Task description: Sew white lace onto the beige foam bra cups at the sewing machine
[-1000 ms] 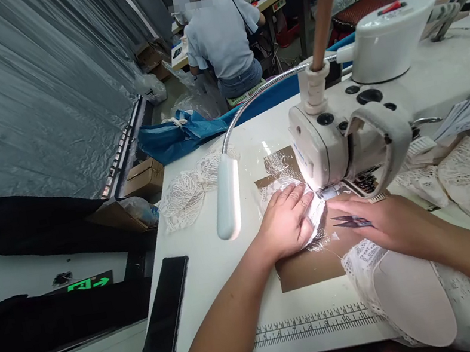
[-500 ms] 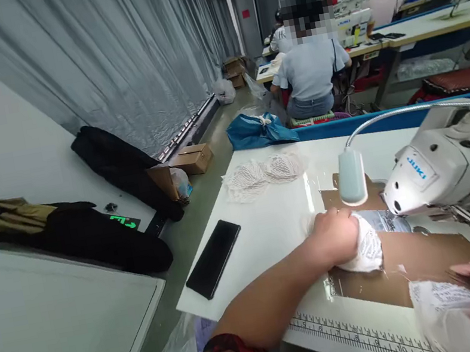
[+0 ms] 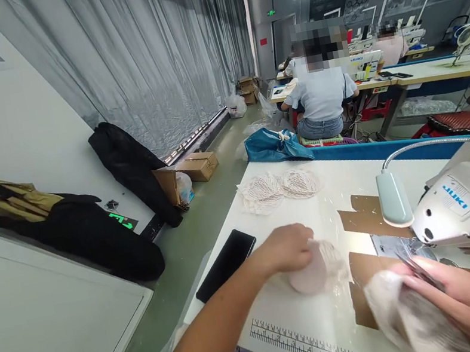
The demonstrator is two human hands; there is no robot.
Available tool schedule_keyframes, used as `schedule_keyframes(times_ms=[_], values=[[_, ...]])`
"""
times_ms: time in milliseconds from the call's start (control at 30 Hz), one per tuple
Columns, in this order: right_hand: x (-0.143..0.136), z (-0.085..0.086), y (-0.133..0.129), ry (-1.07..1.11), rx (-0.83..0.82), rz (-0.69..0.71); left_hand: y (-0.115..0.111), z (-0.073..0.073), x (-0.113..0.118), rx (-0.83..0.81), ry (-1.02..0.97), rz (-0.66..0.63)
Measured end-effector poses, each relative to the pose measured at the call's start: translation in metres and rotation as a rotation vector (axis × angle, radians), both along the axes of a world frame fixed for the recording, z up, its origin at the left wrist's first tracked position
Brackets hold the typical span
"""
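Observation:
My left hand (image 3: 290,247) is closed on the edge of a pale cup-shaped lace piece (image 3: 313,271), blurred, over the white tabletop. In my right hand (image 3: 455,289) are thin metal tweezers (image 3: 420,272) and a white lace cloth (image 3: 398,305), which hangs down over the brown board near the sewing machine (image 3: 461,197). Farther back on the table lie two round white lace pieces (image 3: 265,190), side by side. The lace in both hands is partly smeared by motion.
A black phone (image 3: 226,264) lies at the table's left edge. A lamp (image 3: 393,198) hangs beside the machine head. Brown cardboard (image 3: 369,264) and a printed ruler (image 3: 311,347) are on the tabletop. A blue bag (image 3: 277,143) sits beyond it; a seated person (image 3: 320,94) is farther back.
My left hand has moved left, away from the machine, with a lace piece. My right hand has lifted its white cloth and moved left and up. The camera view has tilted upward.

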State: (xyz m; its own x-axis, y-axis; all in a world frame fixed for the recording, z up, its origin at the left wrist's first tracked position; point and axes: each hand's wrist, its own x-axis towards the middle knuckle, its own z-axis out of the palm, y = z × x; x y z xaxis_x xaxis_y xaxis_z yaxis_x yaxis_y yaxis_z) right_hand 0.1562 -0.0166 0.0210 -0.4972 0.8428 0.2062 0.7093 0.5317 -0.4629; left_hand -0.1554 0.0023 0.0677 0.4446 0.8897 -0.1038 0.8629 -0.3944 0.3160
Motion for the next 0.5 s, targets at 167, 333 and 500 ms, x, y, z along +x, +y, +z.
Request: schedule_keyframes(times_ms=[167,333,500], values=[[-0.093,0.019,0.063,0.4,0.03,-0.068,0.056,0.03,-0.046,0.411,-0.111,0.394],[-0.135,0.002,0.129,0.282,0.128,0.083,0.107,0.011,-0.064,0.464,-0.092,0.499],[-0.092,-0.016,0.099,0.16,-0.029,0.203,0.096,-0.018,-0.054,0.284,-0.028,0.393]])
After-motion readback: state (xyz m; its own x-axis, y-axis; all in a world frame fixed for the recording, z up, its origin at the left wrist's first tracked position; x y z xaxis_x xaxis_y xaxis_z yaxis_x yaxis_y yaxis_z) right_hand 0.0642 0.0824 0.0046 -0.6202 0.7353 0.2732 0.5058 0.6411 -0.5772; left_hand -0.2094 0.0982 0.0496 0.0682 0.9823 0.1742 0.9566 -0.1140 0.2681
